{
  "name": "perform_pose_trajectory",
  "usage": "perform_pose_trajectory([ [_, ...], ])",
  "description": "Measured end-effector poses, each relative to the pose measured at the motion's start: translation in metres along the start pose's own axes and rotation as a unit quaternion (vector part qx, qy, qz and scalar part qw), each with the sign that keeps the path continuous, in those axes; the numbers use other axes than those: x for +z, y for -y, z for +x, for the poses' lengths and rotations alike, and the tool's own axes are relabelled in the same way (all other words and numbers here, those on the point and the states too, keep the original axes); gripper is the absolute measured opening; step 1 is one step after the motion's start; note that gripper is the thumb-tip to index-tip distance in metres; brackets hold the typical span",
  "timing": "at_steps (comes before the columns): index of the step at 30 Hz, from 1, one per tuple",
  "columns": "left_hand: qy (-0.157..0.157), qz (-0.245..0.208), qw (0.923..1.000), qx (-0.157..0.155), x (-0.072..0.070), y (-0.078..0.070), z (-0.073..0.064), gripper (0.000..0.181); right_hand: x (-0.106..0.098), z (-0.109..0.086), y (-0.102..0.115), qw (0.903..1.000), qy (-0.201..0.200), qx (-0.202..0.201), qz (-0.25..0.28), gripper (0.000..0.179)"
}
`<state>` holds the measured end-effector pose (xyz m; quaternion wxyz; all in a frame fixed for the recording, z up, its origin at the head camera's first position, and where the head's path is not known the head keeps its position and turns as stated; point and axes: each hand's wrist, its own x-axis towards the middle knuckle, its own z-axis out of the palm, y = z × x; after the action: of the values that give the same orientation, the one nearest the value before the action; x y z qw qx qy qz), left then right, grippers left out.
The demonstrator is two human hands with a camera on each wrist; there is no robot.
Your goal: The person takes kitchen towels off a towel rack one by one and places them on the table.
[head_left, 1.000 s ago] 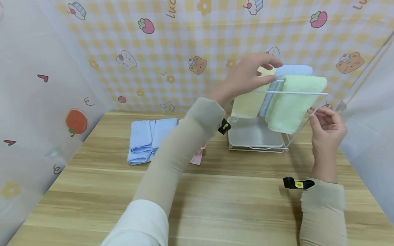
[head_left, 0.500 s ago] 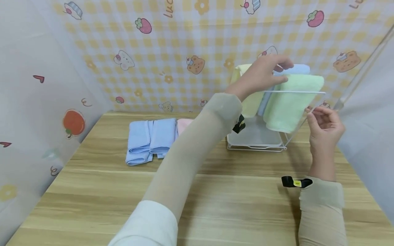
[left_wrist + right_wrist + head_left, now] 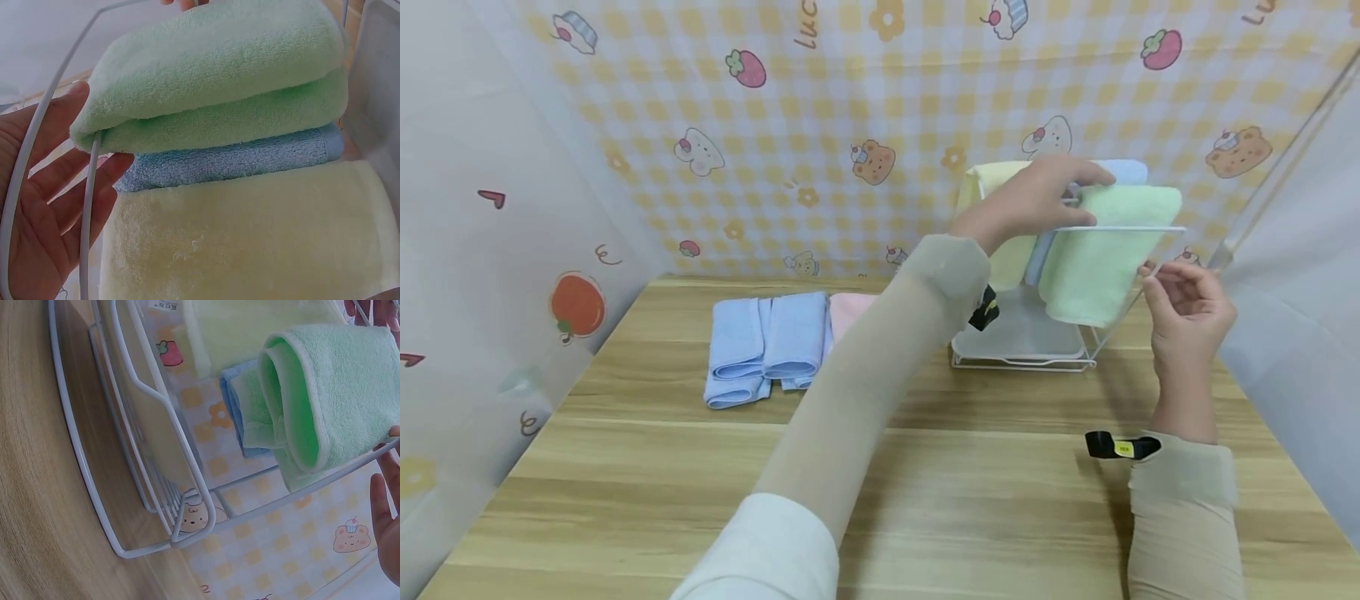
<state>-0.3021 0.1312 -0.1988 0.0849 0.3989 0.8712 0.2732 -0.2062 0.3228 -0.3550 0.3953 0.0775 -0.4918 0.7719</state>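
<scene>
A white wire rack (image 3: 1142, 227) carries hanging towels: light green (image 3: 1093, 275), blue (image 3: 1126, 172) and pale yellow (image 3: 991, 173). My left hand (image 3: 1026, 198) reaches over the rack's top to the green towel's left end. In the left wrist view, the thumb of that hand (image 3: 53, 219) touches the green towel's edge, with the other fingers extended below it, among the rack's wires. My right hand (image 3: 1191, 312) pinches the rack's right side wire between thumb and fingers. The right wrist view shows the green towel (image 3: 350, 394) draped in folds beside the right hand (image 3: 389, 512).
Folded blue towels (image 3: 793, 337) lie on the wooden table (image 3: 625, 483) at left. A pink towel (image 3: 848, 310) beside them is partly hidden by the left sleeve. A shallow tray (image 3: 1022, 340) forms the rack's base. A patterned cloth (image 3: 820, 125) hangs behind.
My left hand has moved right along the rack's top, then down to the green towel's end. The right hand keeps its hold on the wire. The camera view has shifted slightly.
</scene>
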Motion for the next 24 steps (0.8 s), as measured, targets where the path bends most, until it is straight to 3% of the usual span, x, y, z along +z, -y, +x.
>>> perform_pose_trajectory([
  [11,0.007,0.023,0.9993,-0.027,-0.0002,0.0,-0.0007,0.062,0.0002,-0.0018,0.001,1.0,0.002,0.0,-0.006,0.018],
  [18,-0.01,0.058,0.9981,-0.019,-0.0013,0.0031,-0.0022,0.061,0.0012,-0.0022,0.0016,0.9998,-0.006,0.001,-0.021,0.017],
  [24,-0.032,0.059,0.9967,-0.047,-0.0008,0.0041,-0.0028,0.032,0.003,-0.0024,0.0021,1.0,0.005,-0.001,-0.003,0.017],
])
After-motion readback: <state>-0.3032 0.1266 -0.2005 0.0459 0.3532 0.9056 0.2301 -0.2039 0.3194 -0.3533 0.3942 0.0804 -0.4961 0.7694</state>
